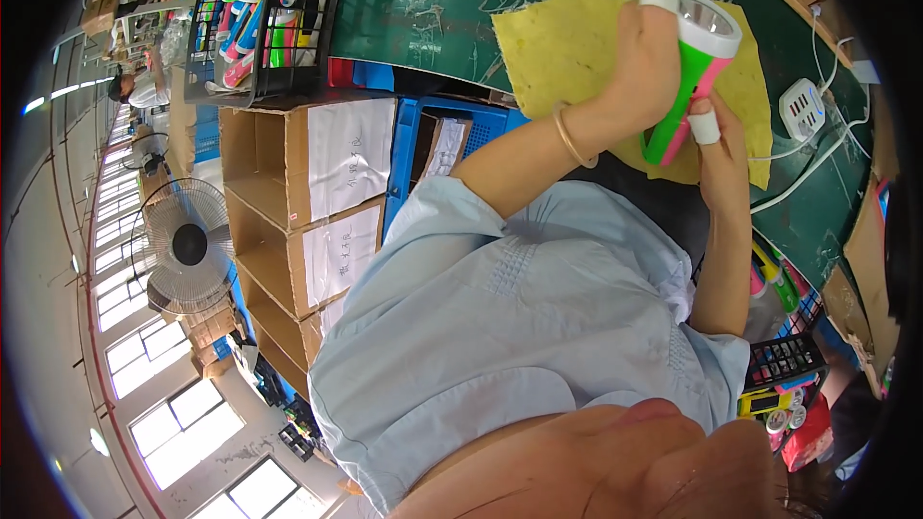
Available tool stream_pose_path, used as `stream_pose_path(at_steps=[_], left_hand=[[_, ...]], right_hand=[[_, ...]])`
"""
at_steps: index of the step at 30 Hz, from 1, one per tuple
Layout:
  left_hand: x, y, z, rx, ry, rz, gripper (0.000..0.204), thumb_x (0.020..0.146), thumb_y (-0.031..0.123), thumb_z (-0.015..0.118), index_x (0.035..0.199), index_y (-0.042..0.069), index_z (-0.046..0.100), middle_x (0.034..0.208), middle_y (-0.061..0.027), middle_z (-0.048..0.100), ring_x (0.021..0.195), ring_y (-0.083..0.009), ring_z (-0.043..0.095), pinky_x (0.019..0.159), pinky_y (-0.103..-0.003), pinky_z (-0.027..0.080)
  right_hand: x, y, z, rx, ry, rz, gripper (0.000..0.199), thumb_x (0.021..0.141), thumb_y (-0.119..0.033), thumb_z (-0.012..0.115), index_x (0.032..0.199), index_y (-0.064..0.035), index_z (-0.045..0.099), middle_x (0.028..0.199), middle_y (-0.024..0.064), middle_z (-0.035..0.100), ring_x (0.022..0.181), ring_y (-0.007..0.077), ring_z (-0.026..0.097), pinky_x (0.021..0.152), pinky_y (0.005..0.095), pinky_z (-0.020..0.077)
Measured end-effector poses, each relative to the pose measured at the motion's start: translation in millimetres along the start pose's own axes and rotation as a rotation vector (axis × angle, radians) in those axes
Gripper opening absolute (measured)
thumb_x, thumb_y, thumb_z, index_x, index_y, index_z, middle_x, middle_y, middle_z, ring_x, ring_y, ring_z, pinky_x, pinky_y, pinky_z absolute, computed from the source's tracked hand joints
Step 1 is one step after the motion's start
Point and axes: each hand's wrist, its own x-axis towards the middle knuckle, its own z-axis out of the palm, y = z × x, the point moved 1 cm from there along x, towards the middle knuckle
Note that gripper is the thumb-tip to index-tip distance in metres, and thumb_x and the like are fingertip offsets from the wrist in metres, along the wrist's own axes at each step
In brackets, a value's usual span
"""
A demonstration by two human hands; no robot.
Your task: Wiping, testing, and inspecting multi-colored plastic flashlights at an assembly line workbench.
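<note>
A green and pink flashlight point(694, 67) with a white head is held over a yellow cloth point(553, 48), its lens end tilted up and away from me. My left hand point(649, 62), with a bangle at the wrist, is closed around the side of the flashlight near its head. White tape wraps one of its fingers. Lower on the body, my right hand point(721, 139) grips the flashlight from the other side, its taped thumb near the handle. Parts of the handle are hidden behind my fingers. The cloth lies on a green worktable point(423, 14).
At the left, a black basket point(264, 82) of colourful flashlights stands by cardboard compartments point(260, 202) and a blue crate point(399, 149). A white charging block point(801, 109) with cables sits on the right. More flashlights fill a black basket point(784, 360) at lower right. A fan point(189, 243) stands farther off.
</note>
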Motion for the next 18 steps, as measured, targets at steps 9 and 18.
stream_pose_path(at_steps=[9,18], left_hand=[[17,-7,-58,1.001,-0.572,0.536,0.047,0.071,0.024,0.068,0.108,0.004,0.05,0.1,-0.0139,0.048,0.095,-0.0309,0.042,0.082,-0.038,0.039],[81,-6,-67,1.027,-0.35,0.6,0.04,0.068,0.02,0.066,0.1,-0.001,0.053,0.094,-0.0182,0.05,0.094,-0.0339,0.047,0.08,-0.04,0.042]], right_hand=[[-30,-8,-322,0.432,0.516,-0.129,0.038,0.09,-0.02,0.042,0.115,0.0084,0.043,0.109,0.0207,0.052,0.096,0.0304,0.055,0.084,0.0371,0.0465],[-27,-37,-349,-0.256,1.096,-0.313,0.041,0.088,-0.011,0.035,0.119,0.0141,0.037,0.112,0.0226,0.051,0.105,0.0359,0.05,0.091,0.0397,0.0416]])
